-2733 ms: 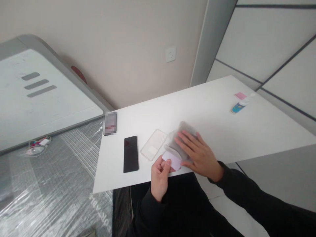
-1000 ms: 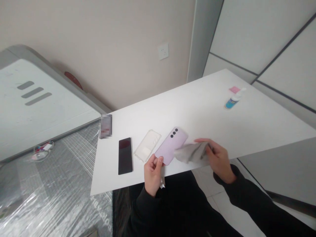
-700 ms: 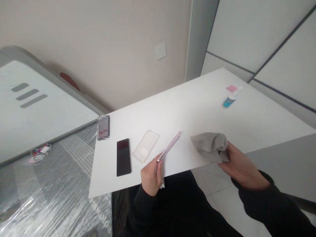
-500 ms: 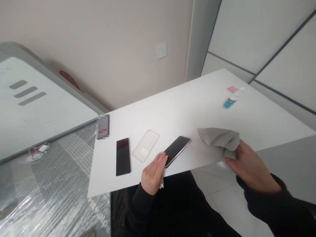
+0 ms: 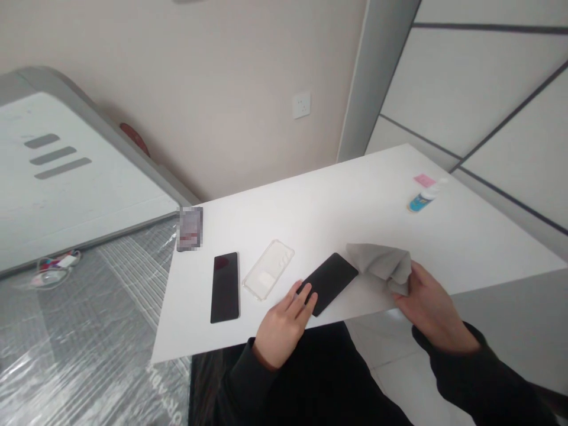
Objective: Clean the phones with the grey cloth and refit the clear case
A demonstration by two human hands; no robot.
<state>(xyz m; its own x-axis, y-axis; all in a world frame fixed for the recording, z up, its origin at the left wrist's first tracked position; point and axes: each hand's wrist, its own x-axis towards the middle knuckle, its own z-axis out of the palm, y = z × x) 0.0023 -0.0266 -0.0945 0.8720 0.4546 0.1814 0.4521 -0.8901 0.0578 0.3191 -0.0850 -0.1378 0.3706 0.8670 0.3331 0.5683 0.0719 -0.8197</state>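
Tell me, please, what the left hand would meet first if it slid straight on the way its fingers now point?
The left hand points up and right, fingertips already on the near end of the dark phone. Going on, it would run along that phone, then probably meet the grey cloth held by the right hand.

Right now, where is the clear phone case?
The clear phone case lies on the white table, between two dark phones: one left, one right.
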